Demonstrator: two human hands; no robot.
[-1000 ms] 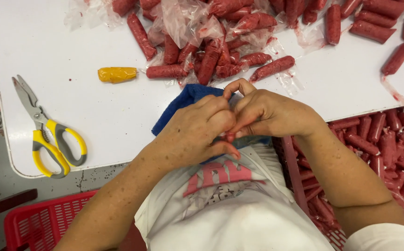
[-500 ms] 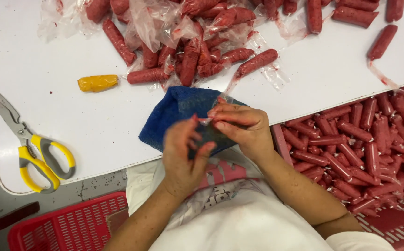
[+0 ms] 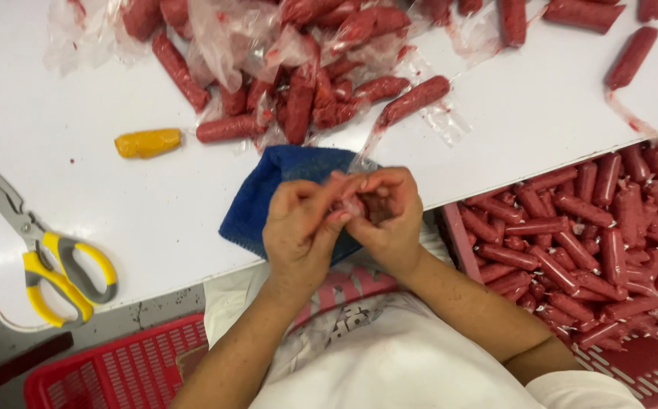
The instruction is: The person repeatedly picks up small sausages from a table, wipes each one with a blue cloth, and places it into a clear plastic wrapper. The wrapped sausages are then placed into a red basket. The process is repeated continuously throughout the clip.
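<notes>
At near table (image 3: 79, 227) edge, above blue cloth (image 3: 268, 197): left hand (image 3: 298, 231) and right hand (image 3: 389, 216) pinched on clear casing strip (image 3: 363, 155); peeling step; requires steady pull.

A red sausage (image 3: 414, 99) lies slanted on the white table (image 3: 117, 220) at the near edge of the sausage pile, its far end higher and to the right. From its near end a thin strip of clear casing (image 3: 365, 151) runs down over the blue cloth (image 3: 268, 197) to the fingertips of the left hand (image 3: 302, 235) and right hand (image 3: 386, 216), which pinch it together just above the cloth's near edge.
</notes>
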